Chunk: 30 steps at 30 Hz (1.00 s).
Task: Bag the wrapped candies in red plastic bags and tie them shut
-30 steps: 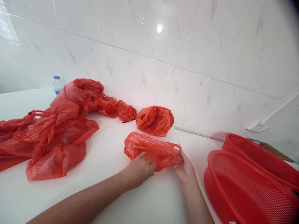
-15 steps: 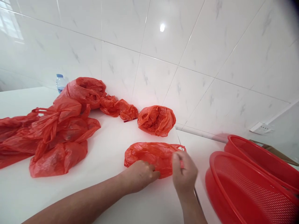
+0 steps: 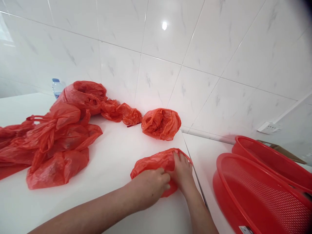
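Note:
A crumpled red plastic bag (image 3: 153, 161) lies on the white table in front of me. My left hand (image 3: 151, 187) is closed, its fingers curled at the bag's near edge and pinching the thin plastic. On the bag's right part rests my right hand (image 3: 182, 169), with fingers stretched out and slightly spread over the film; whether the fingertips are inside the bag's mouth I cannot tell. Just behind sits another red plastic bag (image 3: 161, 125), rounded, with its edges folded inward.
Several red plastic bags (image 3: 65, 136) are heaped on the left, beside a clear water bottle (image 3: 57, 87) with a blue cap. A thin dark red stick-like thing (image 3: 133, 124) lies near the tiled wall. Two red mesh baskets (image 3: 255, 188) stand on the right, past a table seam.
My right hand has gone from a closed fist at the bag's right end to lying on it with fingers extended. The bag's near side has been pulled toward me. The view has shifted slightly.

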Each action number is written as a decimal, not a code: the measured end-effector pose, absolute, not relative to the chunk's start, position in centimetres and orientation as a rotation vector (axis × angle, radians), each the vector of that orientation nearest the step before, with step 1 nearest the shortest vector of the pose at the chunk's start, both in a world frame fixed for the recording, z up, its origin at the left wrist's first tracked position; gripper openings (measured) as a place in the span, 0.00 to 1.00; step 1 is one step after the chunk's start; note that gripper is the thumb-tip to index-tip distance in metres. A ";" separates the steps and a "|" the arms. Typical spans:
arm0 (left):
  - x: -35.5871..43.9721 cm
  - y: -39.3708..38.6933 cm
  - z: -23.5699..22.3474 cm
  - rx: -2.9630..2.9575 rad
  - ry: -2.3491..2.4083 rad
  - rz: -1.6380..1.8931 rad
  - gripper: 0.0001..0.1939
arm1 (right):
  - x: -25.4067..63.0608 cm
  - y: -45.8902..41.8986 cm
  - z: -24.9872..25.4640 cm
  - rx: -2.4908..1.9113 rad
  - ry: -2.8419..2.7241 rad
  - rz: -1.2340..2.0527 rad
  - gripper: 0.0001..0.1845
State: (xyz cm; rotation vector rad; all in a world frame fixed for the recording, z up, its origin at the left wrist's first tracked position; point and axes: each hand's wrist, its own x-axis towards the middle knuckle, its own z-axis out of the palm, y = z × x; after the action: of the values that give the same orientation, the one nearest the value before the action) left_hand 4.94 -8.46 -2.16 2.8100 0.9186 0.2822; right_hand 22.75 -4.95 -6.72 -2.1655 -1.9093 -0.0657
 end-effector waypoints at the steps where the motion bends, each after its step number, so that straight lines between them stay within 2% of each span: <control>1: 4.9 -8.0 -2.4 2.817 1.012 0.281 0.10 | 22.5 -5.1 -6.8 -2.154 -1.942 -0.035 0.47; 3: 4.7 -6.8 -2.9 2.782 1.244 0.216 0.09 | 22.3 -5.3 -7.0 -2.129 -2.003 0.055 0.52; 7: 3.4 -4.5 -3.5 2.670 1.497 0.113 0.27 | 22.7 -5.5 -7.2 -2.112 -2.059 0.317 0.60; 9: 3.0 -4.1 -3.3 2.706 1.480 0.137 0.27 | 22.8 -5.5 -7.0 -2.113 -2.034 0.376 0.62; 10: 3.0 -4.1 -3.2 2.751 1.449 0.171 0.24 | 22.8 -5.5 -6.9 -2.098 -2.012 0.366 0.62; 12: 3.4 -4.6 -2.9 2.845 1.386 0.257 0.12 | 22.8 -5.5 -6.4 -2.026 -1.953 0.272 0.55; 13: 3.7 -5.1 -3.0 2.901 1.328 0.320 0.08 | 22.7 -5.5 -6.1 -1.979 -1.911 0.202 0.47; 15: 4.6 -6.2 -3.4 3.016 1.132 0.483 0.13 | 22.7 -5.5 -5.5 -1.901 -1.812 0.065 0.27; 16: 5.1 -6.7 -3.8 3.067 1.005 0.580 0.15 | 22.7 -5.5 -5.2 -1.873 -1.765 0.010 0.19; 17: 5.5 -7.2 -4.2 3.103 0.872 0.675 0.15 | 22.7 -5.6 -5.0 -1.851 -1.726 -0.037 0.15; 20: 6.1 -8.3 -5.5 3.108 0.583 0.803 0.14 | 22.8 -5.8 -4.7 -1.793 -1.649 -0.138 0.11; 24: 6.0 -9.2 -6.2 3.095 0.406 0.700 0.14 | 22.5 -6.1 -4.3 -1.702 -1.569 -0.143 0.11; 27: 5.8 -9.4 -6.4 3.093 0.405 0.604 0.14 | 22.0 -7.1 -3.3 -1.639 -1.423 0.031 0.12; 30: 5.7 -9.0 -6.6 3.069 0.388 0.664 0.14 | 21.6 -9.6 -2.0 -1.526 -1.236 0.365 0.11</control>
State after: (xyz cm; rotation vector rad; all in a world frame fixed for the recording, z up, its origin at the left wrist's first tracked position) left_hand 5.73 -9.02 -6.62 3.0687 0.3879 0.6645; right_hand 21.59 -9.57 -1.96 -1.5256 -1.2365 0.3649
